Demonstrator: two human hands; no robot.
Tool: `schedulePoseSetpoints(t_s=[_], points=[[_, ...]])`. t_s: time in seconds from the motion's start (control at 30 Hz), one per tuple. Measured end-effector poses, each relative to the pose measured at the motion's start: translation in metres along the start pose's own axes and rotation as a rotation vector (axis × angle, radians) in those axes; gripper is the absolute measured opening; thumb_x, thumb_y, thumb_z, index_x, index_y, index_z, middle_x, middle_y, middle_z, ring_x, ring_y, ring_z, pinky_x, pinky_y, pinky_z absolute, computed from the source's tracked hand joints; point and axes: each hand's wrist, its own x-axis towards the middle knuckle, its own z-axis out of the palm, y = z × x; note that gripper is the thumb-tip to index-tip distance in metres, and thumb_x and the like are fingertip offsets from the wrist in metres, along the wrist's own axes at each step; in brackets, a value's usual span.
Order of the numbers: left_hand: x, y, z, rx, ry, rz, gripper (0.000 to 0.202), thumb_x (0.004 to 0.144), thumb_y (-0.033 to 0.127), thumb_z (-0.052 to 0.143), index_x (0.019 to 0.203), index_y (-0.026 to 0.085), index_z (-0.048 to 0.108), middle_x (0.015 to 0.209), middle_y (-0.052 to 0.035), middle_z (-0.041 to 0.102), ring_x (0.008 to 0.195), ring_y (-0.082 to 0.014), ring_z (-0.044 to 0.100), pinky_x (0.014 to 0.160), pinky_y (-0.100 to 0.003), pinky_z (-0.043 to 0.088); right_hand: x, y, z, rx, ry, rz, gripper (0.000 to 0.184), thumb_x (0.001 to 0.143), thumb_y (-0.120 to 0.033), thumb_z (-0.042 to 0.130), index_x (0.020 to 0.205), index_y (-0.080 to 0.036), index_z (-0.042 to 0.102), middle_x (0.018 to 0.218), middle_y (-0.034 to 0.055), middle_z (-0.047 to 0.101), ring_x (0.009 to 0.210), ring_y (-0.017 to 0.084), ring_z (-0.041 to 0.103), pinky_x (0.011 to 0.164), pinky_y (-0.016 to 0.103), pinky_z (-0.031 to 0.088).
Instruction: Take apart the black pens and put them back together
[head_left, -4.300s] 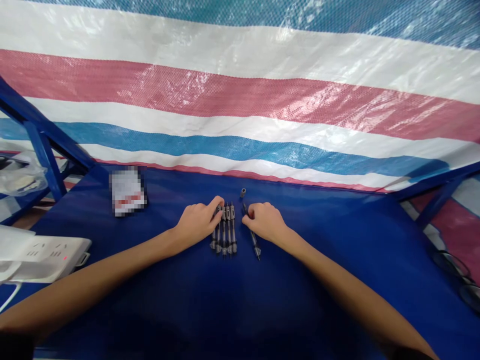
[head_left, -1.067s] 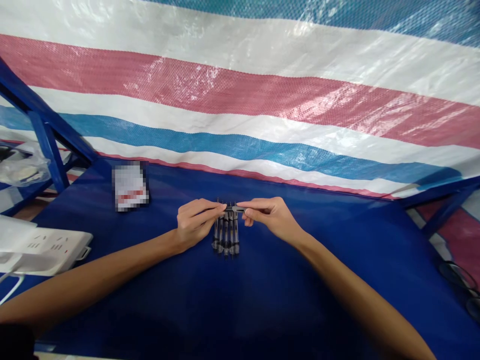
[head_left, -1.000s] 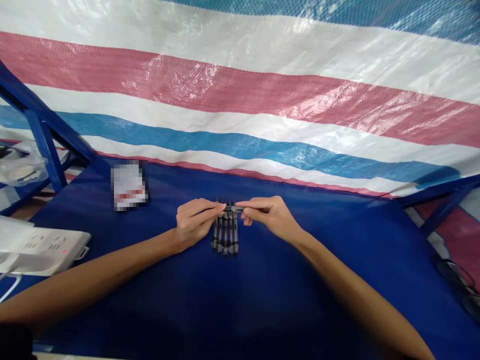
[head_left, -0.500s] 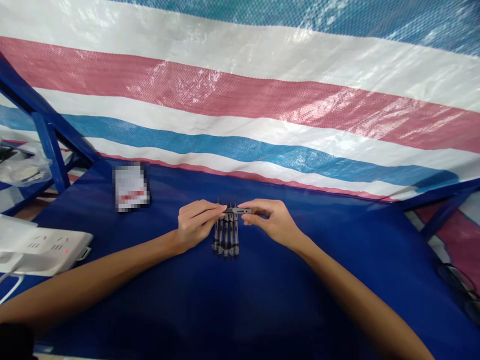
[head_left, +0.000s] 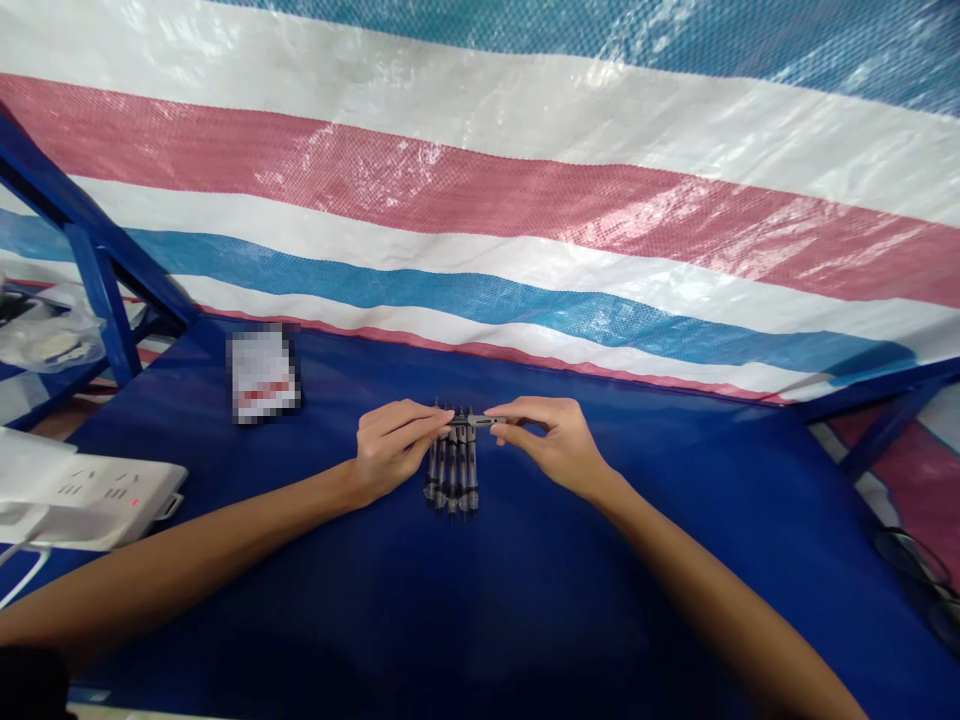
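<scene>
My left hand (head_left: pixel 397 440) is closed, its fingertips pinching the left, darker end of a slim grey-and-black piece (head_left: pixel 480 421) about as long as a finger. At the right end of the same piece, the thumb and index finger of my right hand (head_left: pixel 559 440) are pinched together. The piece lies level, with a small dark slot showing near its right end. Just below it, several slim pens (head_left: pixel 451 475) with clear barrels and black ends lie side by side on the blue table (head_left: pixel 465 600). Their upper parts are partly covered by the held piece and my left fingers.
A white power strip (head_left: pixel 97 490) with a red light and a plugged-in cable sits at the left. Farther back lies a blurred white-and-red packet (head_left: pixel 261 375). Striped plastic sheeting (head_left: pixel 480 200) hangs behind the table, between blue frame bars (head_left: pixel 105 290).
My right hand has shifted slightly to the right, its fingertips now nearer the right end of the grey-and-black piece. My left hand and the pens have stayed in place.
</scene>
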Motion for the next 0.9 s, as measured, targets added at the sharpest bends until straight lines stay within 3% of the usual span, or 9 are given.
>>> schedulePoseSetpoints(t_s=[0.27, 0.43, 0.63, 0.9], points=[[0.002, 0.001, 0.001, -0.008, -0.005, -0.016, 0.018, 0.082, 0.014, 0.066, 0.1, 0.019, 0.069, 0.085, -0.003, 0.073, 0.071, -0.0118, 0.068, 0.065, -0.024, 0.056, -0.001, 0.008, -0.004, -0.185, 0.035, -0.304, 0.02, 0.087, -0.02, 0.058, 0.1, -0.024, 0.073, 0.091, 0.0041, 0.073, 0.079, 0.017, 0.068, 0.069, 0.031, 0.057], [0.003, 0.002, 0.0, 0.004, -0.016, 0.001, 0.019, 0.082, 0.014, 0.066, 0.1, 0.019, 0.069, 0.084, -0.0035, 0.073, 0.072, -0.0122, 0.068, 0.064, -0.024, 0.055, -0.001, 0.008, -0.002, -0.259, 0.039, -0.301, 0.016, 0.088, -0.026, 0.059, 0.094, -0.018, 0.073, 0.079, 0.0047, 0.072, 0.068, 0.015, 0.066, 0.065, 0.028, 0.054], [0.003, 0.001, 0.0, 0.031, -0.01, 0.054, 0.021, 0.08, 0.011, 0.068, 0.1, 0.017, 0.068, 0.084, -0.0045, 0.073, 0.072, -0.0125, 0.067, 0.064, -0.023, 0.054, -0.001, 0.006, -0.001, -0.296, -0.006, -0.223, 0.028, 0.093, -0.032, 0.052, 0.078, -0.016, 0.069, 0.064, 0.0025, 0.067, 0.056, 0.012, 0.06, 0.058, 0.024, 0.047], [0.002, 0.002, 0.0, 0.043, -0.004, 0.1, 0.019, 0.082, 0.011, 0.066, 0.099, 0.018, 0.067, 0.083, -0.0042, 0.073, 0.072, -0.0128, 0.068, 0.062, -0.023, 0.054, -0.003, 0.007, 0.007, -0.235, -0.013, -0.221, 0.025, 0.092, -0.031, 0.054, 0.08, -0.016, 0.069, 0.065, 0.0025, 0.067, 0.057, 0.012, 0.06, 0.059, 0.025, 0.048]])
